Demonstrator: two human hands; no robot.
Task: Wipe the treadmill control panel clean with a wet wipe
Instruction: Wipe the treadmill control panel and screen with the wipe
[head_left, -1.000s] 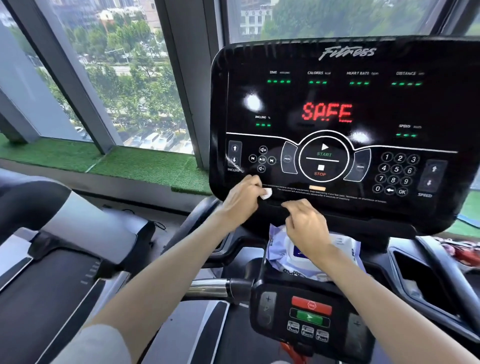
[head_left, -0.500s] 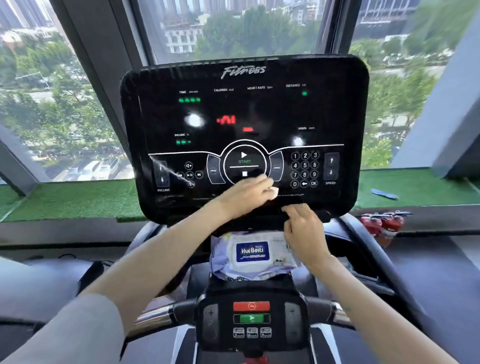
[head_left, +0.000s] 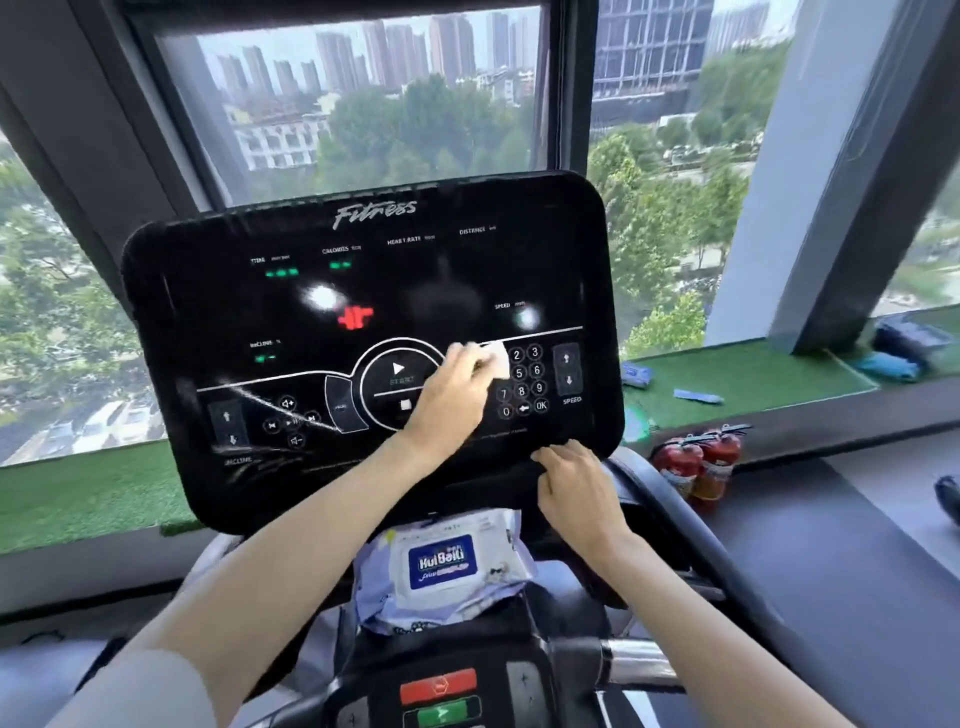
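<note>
The black treadmill control panel (head_left: 208, 312) fills the middle of the view, glossy, with lit green and red readouts. My left hand (head_left: 452, 395) presses a small white wet wipe (head_left: 496, 358) against the panel, between the round START/STOP ring and the number keypad. My right hand (head_left: 576, 488) rests with fingers curled on the panel's lower right edge, holding nothing loose. Wet streaks show on the lower left of the panel.
A pack of wet wipes (head_left: 441, 564) lies on the console tray below the panel. Under it are red and green buttons (head_left: 439, 696). Two red fire extinguishers (head_left: 696, 467) stand at the right by the green turf window ledge (head_left: 753, 379).
My left hand has swept the wipe from the lower left of the panel rightwards and up to beside the keypad. The view has turned left to right; my right hand stays on the panel's lower edge.
</note>
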